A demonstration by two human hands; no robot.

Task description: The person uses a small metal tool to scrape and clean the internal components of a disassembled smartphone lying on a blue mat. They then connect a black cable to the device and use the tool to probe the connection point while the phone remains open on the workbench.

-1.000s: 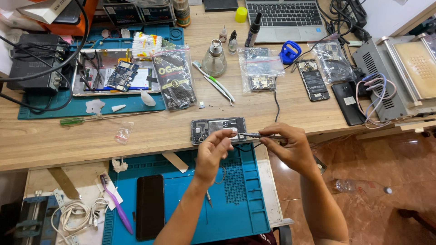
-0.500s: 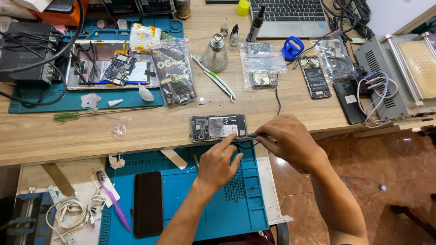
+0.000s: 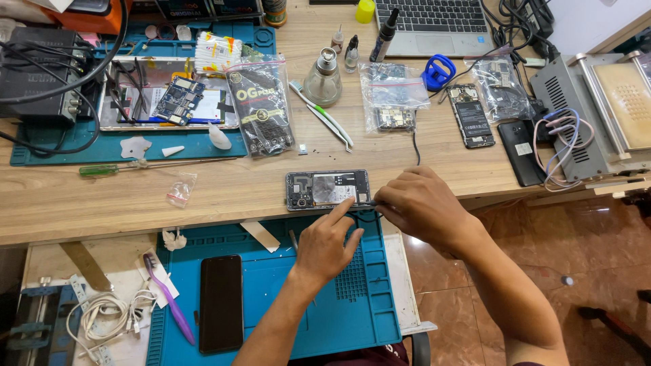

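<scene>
An opened phone (image 3: 319, 189), its back cover off and its insides showing, lies at the front edge of the wooden desk (image 3: 224, 186). My left hand (image 3: 327, 242) rests over the blue work mat (image 3: 285, 298), with its index finger pressing the phone's lower edge. My right hand (image 3: 419, 205) is closed on a thin dark tool (image 3: 368, 202), whose tip touches the phone's right end. I cannot make out the tool's kind.
A black phone (image 3: 221, 303) and a purple toothbrush (image 3: 168, 298) lie on the lower mat. On the desk: a glass solvent bottle (image 3: 323, 78), bagged parts (image 3: 390, 105), two phones (image 3: 471, 115), a laptop (image 3: 434, 24) and a grey heating machine (image 3: 597, 108). A white cable (image 3: 102, 318) is coiled at lower left.
Both hands moved up to the phone. The left index finger now presses its lower edge, and the right hand has brought the tool to its right end.
</scene>
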